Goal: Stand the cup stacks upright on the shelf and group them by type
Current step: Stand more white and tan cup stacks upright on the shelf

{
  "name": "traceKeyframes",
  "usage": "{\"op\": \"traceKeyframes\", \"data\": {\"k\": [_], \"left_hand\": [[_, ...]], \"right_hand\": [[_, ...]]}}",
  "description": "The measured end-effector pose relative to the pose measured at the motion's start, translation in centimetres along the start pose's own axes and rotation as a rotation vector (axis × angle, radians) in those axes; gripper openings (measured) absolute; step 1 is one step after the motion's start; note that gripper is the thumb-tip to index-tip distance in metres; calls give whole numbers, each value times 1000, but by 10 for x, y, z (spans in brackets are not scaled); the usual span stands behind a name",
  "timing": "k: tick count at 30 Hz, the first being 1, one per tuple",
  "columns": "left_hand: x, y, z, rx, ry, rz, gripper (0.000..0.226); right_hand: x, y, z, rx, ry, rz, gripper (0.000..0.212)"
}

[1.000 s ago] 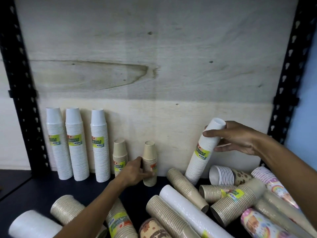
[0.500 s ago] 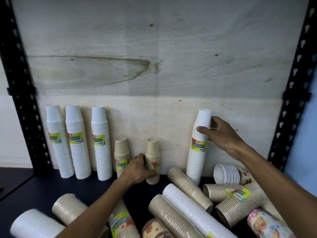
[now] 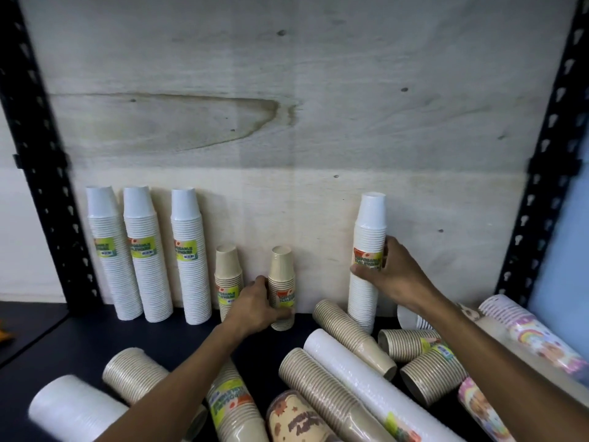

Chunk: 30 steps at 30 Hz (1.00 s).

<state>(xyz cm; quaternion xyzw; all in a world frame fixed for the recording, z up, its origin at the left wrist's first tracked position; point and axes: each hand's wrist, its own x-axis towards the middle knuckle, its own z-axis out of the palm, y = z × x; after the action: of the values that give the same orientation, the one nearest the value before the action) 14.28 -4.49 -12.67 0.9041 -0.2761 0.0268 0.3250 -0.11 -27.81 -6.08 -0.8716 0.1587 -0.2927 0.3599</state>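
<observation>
My right hand (image 3: pixel 393 275) has its grip wrapped around the tall white stack (image 3: pixel 366 263) at label height, and the stack stands upright, long axis vertical, cup bottoms pointing up, against the plywood back (image 3: pixel 318 122) toward the right of the shelf (image 3: pixel 79 339). My left hand (image 3: pixel 255 309) curls its grip around the lower part of a short tan stack (image 3: pixel 282 291), also upright, bottoms up, at the far middle. Just left of it stands another short tan stack (image 3: pixel 227 279), and further left three tall white stacks (image 3: pixel 149 253) stand in a row against the back. Near me it's a jumble: tan stacks (image 3: pixel 347 333), a long white stack (image 3: pixel 366 387) and printed stacks (image 3: pixel 538 336) all lie on their sides, axes pointing every which way.
</observation>
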Motion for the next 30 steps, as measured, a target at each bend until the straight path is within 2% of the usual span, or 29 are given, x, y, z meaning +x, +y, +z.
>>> {"op": "traceKeyframes", "data": {"k": [4,7,11,22,27,30], "left_hand": [[-1,1,-3,3,-6,18,71],[-2,2,-4,-7,-3,26,64],[-3,2,-3,-45,-2,27,61],[-3,-1,-7,-77,-61,23,67],[-6,3,-9,-52,-67,-65,71],[-14,10,-15,13,-7,-107,78]], "right_hand": [[-12,19,8,-205,-126,111,79],[-16,26,10,-323,-222,141,75],[-15,28,14,-353,-196,126,66],[-11,27,25,-372,-138,135,62],[-13,24,25,-392,-137,183,62],[-17,26,23,-411,-149,216,65]]}}
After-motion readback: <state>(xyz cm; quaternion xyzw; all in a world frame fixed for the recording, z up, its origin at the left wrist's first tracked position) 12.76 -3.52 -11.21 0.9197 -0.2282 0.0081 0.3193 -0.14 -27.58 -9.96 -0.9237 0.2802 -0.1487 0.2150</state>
